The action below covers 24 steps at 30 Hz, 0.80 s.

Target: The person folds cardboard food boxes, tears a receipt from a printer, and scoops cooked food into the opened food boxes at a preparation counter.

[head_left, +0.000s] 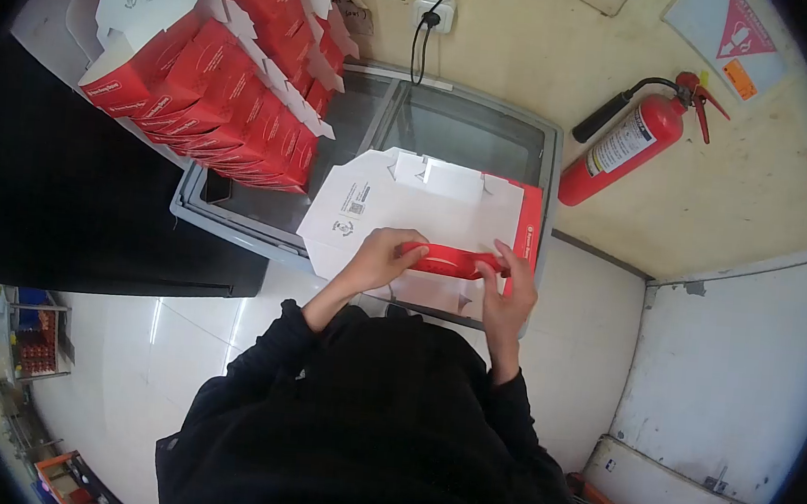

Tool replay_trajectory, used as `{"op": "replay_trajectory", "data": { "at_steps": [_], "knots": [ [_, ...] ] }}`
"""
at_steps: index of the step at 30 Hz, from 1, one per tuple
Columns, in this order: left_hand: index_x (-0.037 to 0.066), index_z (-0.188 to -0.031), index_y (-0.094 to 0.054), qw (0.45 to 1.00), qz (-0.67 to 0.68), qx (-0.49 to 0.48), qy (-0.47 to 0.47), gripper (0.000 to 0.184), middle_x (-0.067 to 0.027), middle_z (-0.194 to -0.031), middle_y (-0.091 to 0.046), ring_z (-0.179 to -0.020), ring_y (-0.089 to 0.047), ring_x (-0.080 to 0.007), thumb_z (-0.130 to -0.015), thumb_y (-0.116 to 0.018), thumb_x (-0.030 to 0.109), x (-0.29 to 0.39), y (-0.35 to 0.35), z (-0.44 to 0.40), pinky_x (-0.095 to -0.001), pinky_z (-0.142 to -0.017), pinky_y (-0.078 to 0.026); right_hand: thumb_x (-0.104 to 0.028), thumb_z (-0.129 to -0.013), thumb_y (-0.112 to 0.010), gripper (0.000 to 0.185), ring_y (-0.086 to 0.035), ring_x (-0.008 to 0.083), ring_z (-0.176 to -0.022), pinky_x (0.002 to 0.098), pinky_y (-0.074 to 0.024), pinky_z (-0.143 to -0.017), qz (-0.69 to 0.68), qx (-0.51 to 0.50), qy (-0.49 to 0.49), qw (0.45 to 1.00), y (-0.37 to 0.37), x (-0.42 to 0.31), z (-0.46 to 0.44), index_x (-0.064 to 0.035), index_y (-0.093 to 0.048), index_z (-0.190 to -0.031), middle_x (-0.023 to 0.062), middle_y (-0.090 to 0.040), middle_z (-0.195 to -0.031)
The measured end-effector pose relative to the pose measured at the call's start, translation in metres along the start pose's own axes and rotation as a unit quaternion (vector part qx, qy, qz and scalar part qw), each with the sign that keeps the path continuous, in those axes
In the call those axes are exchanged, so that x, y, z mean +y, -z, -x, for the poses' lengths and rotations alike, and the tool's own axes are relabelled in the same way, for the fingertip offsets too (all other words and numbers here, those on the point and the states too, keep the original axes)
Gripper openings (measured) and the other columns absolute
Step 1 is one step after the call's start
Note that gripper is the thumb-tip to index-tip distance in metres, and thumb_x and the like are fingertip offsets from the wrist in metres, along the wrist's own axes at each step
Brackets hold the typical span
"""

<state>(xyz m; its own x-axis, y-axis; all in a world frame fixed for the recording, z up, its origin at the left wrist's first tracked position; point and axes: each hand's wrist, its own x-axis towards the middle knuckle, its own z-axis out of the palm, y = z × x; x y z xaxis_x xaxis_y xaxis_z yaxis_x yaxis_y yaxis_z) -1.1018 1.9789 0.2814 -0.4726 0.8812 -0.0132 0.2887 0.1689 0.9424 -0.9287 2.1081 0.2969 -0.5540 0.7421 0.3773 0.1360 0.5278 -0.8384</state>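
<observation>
A partly flat cardboard box (426, 206) lies with its white inner side up, a red panel along its right edge. My left hand (386, 262) pinches the left end of a red cardboard strip (447, 261) near the box's front edge. On the strip's right end are the fingers and thumb of my right hand (511, 294). The strip is bent up between my hands. Whether it is joined to the white sheet I cannot tell.
The box rests on a glass-topped chest freezer (358, 106). Stacked red-and-white boxes (217, 95) stand at its left. Beyond its right corner, a fire extinguisher (625, 142) is by the wall. A plug and cable (431, 19) hang behind the freezer.
</observation>
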Motion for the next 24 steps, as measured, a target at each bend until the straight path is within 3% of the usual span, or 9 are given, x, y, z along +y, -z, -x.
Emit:
{"op": "replay_trajectory", "data": {
  "at_steps": [1, 2, 4, 7, 11, 16, 21, 24],
  "knots": [
    [0.002, -0.097, -0.068, 1.0, -0.022, -0.004, 0.01, 0.014, -0.012, -0.077, -0.065, -0.064, -0.059, -0.0169, -0.093, -0.062, 0.013, 0.005, 0.0, -0.001, -0.0307, -0.062, -0.048, 0.001, -0.08, -0.069, 0.014, -0.06, 0.0203, -0.086, 0.0331, -0.0483, -0.073, 0.0, 0.013, -0.003, 1.0, -0.006, -0.01, -0.006, -0.0039, -0.069, -0.093, 0.0083, -0.063, -0.092],
    [0.003, -0.097, -0.068, 0.999, -0.043, -0.008, 0.019, 0.013, -0.0159, -0.079, -0.066, -0.064, -0.062, -0.0222, -0.091, -0.062, 0.013, 0.011, 0.001, -0.002, -0.0338, -0.065, -0.049, 0.002, -0.079, -0.069, 0.014, -0.06, 0.0202, -0.086, 0.0325, -0.0486, -0.072, 0.041, -0.022, 0.058, 0.997, -0.009, -0.009, -0.009, -0.0038, -0.069, -0.092, 0.008, -0.063, -0.091],
    [0.003, -0.097, -0.068, 0.999, -0.052, 0.001, 0.001, 0.013, -0.0165, -0.08, -0.065, -0.065, -0.062, -0.0244, -0.091, -0.062, 0.013, 0.023, 0.007, -0.003, -0.0349, -0.065, -0.049, 0.003, -0.078, -0.069, 0.014, -0.061, 0.0199, -0.086, 0.0313, -0.0492, -0.072, 0.121, -0.093, 0.178, 0.972, -0.015, -0.005, -0.013, -0.0037, -0.068, -0.09, 0.0075, -0.063, -0.089],
    [0.003, -0.096, -0.068, 0.999, -0.032, -0.002, -0.009, 0.013, -0.0169, -0.081, -0.066, -0.068, -0.062, -0.0283, -0.091, -0.062, 0.013, 0.024, 0.015, -0.003, -0.0356, -0.066, -0.048, 0.006, -0.075, -0.068, 0.017, -0.061, 0.0206, -0.086, 0.0316, -0.0507, -0.071, -0.044, -0.15, 0.144, 0.977, -0.011, 0.005, -0.026, -0.0034, -0.069, -0.089, 0.0079, -0.062, -0.091],
    [0.004, -0.095, -0.068, 0.998, -0.041, -0.001, -0.051, 0.011, -0.0165, -0.083, -0.067, -0.073, -0.063, -0.0323, -0.09, -0.062, 0.011, 0.013, 0.02, -0.005, -0.0358, -0.068, -0.048, 0.008, -0.075, -0.067, 0.015, -0.061, 0.0217, -0.089, 0.0315, -0.0526, -0.073, -0.073, -0.195, 0.115, 0.971, -0.008, 0.014, -0.039, -0.0021, -0.069, -0.086, 0.0095, -0.061, -0.102],
    [0.003, -0.095, -0.068, 0.992, -0.044, -0.006, -0.114, 0.01, -0.0153, -0.083, -0.067, -0.074, -0.064, -0.0295, -0.089, -0.062, 0.01, 0.009, 0.028, -0.007, -0.0354, -0.069, -0.049, 0.007, -0.077, -0.066, 0.015, -0.063, 0.0233, -0.09, 0.0311, -0.0537, -0.07, -0.07, -0.266, 0.115, 0.955, -0.012, -0.001, -0.053, -0.0033, -0.07, -0.087, 0.0111, -0.061, -0.108],
    [0.005, -0.095, -0.069, 0.987, -0.121, 0.038, -0.103, 0.012, -0.0158, -0.085, -0.068, -0.076, -0.064, -0.0321, -0.09, -0.062, 0.013, 0.022, 0.039, -0.004, -0.0378, -0.069, -0.048, 0.003, -0.079, -0.067, 0.01, -0.067, 0.0209, -0.078, 0.0313, -0.0542, -0.064, 0.054, -0.296, 0.181, 0.936, -0.023, -0.007, -0.057, -0.0039, -0.066, -0.086, 0.0098, -0.067, -0.093],
    [0.006, -0.095, -0.069, 0.986, -0.137, 0.034, -0.093, 0.014, -0.0157, -0.084, -0.068, -0.076, -0.065, -0.0327, -0.09, -0.061, 0.016, 0.029, 0.05, -0.003, -0.0389, -0.068, -0.048, -0.002, -0.083, -0.07, 0.007, -0.064, 0.0177, -0.067, 0.0274, -0.0503, -0.056, 0.009, -0.26, 0.227, 0.938, -0.032, -0.019, -0.058, -0.0011, -0.063, -0.084, 0.0089, -0.067, -0.085]
  ]
}}
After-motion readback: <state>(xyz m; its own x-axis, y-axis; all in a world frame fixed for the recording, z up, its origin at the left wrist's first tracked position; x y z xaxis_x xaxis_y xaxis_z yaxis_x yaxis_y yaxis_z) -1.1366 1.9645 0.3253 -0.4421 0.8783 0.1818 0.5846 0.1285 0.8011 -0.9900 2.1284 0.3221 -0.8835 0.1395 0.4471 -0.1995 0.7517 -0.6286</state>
